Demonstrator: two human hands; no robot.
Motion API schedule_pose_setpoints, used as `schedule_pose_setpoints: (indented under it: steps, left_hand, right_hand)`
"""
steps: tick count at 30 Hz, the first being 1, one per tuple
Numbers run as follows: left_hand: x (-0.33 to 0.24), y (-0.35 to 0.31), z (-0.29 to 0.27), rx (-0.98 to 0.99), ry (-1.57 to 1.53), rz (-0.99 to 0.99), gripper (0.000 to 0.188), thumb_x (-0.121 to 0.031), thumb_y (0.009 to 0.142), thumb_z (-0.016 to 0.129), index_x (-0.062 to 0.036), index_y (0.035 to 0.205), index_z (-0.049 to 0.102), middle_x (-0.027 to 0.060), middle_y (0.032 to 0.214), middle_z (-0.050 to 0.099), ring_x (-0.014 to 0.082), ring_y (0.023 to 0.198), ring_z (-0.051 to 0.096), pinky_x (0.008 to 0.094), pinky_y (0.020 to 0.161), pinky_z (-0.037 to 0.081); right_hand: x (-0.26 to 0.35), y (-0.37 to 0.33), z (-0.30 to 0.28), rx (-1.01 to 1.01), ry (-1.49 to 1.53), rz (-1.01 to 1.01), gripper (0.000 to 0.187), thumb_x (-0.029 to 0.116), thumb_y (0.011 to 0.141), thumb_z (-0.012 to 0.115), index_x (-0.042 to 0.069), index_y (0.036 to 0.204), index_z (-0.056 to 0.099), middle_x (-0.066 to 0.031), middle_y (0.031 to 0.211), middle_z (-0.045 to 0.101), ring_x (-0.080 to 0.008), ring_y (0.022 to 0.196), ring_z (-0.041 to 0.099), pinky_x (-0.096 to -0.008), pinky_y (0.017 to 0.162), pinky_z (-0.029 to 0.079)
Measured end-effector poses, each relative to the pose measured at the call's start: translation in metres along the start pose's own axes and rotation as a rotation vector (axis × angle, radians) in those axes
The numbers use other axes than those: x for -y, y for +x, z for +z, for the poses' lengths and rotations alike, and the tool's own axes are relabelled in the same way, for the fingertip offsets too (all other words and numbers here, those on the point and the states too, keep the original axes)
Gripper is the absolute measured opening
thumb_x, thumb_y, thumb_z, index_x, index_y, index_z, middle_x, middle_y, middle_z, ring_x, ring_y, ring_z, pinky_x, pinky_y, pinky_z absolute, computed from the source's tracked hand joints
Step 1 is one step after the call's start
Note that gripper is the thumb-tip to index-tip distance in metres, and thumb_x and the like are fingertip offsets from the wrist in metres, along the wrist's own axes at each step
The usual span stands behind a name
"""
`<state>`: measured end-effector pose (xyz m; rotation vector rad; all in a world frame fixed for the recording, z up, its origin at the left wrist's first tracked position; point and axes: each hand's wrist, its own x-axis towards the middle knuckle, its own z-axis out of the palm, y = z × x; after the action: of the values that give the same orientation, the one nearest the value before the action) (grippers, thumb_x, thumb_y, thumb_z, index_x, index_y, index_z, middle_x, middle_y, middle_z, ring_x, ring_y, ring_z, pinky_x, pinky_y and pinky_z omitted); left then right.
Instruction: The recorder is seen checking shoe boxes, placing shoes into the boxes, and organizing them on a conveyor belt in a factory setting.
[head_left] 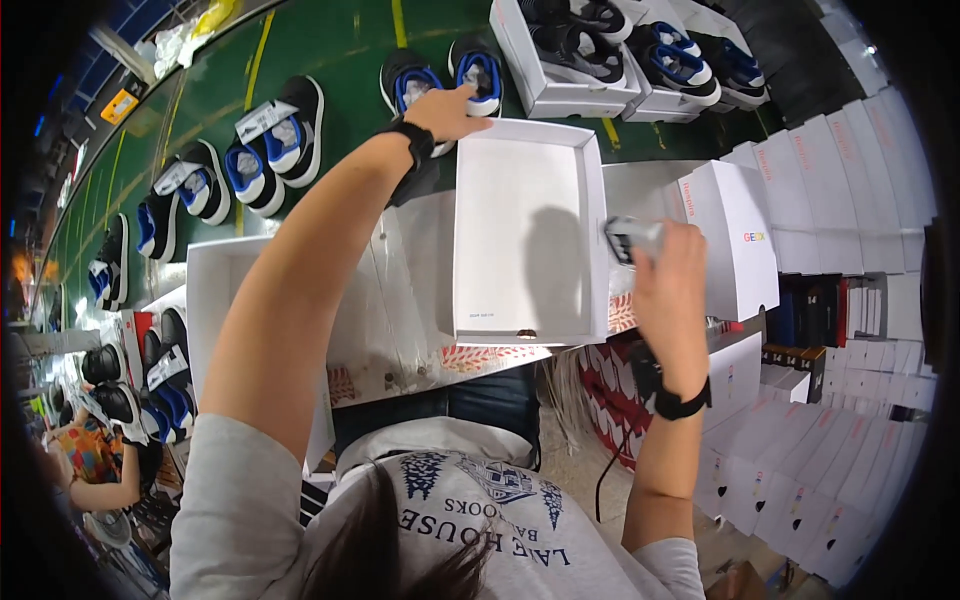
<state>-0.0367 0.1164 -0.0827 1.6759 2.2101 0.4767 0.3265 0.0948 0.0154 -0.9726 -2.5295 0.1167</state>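
Note:
My left hand (448, 114) reaches over the near ends of a pair of black sneakers with blue lining. Its outstretched index finger touches the right sneaker (478, 72), and its thumb is held apart. The left sneaker (408, 78) lies partly under that hand; both have pale stuffing inside. In my right hand (672, 258) is a grey handheld scanner (638, 240), slightly blurred, its dark face turned left toward an open white shoebox (520, 230). Only a shadow falls inside this box, which stands between my hands.
More sneakers, some tagged, line the green conveyor (345, 60) at left. Shoes in open boxes (575, 85) stand at the far right of it. A white box (735, 235) is beside my right hand. Stacked shoeboxes (815, 470) fill the right side. Another person (95, 460) is at lower left.

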Motion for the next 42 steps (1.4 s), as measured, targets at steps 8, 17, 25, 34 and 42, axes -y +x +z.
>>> schedule_pose_setpoints:
  steps: [8,17,25,34,42]
  left_hand:
    - [-0.007,-0.003,-0.084,-0.05,-0.188,-0.042,0.071,-0.061,0.081,0.063,0.0001,0.116,0.064,0.02,0.108,0.068,0.0344,0.1,0.065,0.0372,0.088,0.05]
    - [-0.038,-0.239,-0.21,-0.302,-0.301,-0.111,0.037,-0.025,0.098,0.051,0.0049,0.119,0.056,0.0041,0.095,0.063,0.009,0.086,0.053,0.0246,0.077,0.044]
    - [-0.047,-0.452,-0.195,-0.322,-0.125,-0.474,0.027,-0.012,0.072,0.071,0.0034,0.09,0.059,0.0111,0.078,0.056,0.0216,0.072,0.054,0.0314,0.068,0.043]
    - [-0.025,-0.479,-0.169,-0.392,-0.361,-0.484,0.034,-0.024,0.079,0.074,0.0038,0.091,0.059,0.0074,0.08,0.058,0.0166,0.073,0.054,0.0262,0.071,0.043]
    - [-0.016,-0.455,-0.187,-0.501,-0.389,-0.313,0.054,-0.046,0.079,0.072,0.0057,0.089,0.058,0.011,0.089,0.06,0.0207,0.08,0.057,0.0297,0.074,0.044]
  right_hand:
    - [-0.062,-0.034,0.034,-0.004,-0.059,0.185,0.042,0.011,0.086,0.065,-0.007,0.12,0.047,-0.0253,0.106,0.05,-0.043,0.101,0.049,-0.047,0.087,0.041]
    - [0.001,-0.098,0.046,0.388,-0.171,0.476,0.026,0.02,0.093,0.059,-0.004,0.102,0.055,-0.0232,0.079,0.064,-0.0394,0.07,0.065,-0.0473,0.059,0.051]
    - [0.025,-0.018,0.088,0.189,0.193,0.262,0.018,0.012,0.093,0.05,-0.003,0.088,0.057,-0.0289,0.071,0.061,-0.0481,0.071,0.061,-0.0541,0.062,0.049]
    - [0.101,0.095,0.094,0.142,0.053,0.167,0.056,0.045,0.099,0.044,-0.01,0.098,0.054,-0.0283,0.077,0.066,-0.0449,0.078,0.065,-0.0525,0.069,0.052]
    - [0.27,-0.026,0.131,0.61,0.757,-0.096,0.05,0.028,0.089,0.06,-0.009,0.117,0.04,-0.0332,0.076,0.062,-0.0515,0.068,0.061,-0.0558,0.064,0.05]
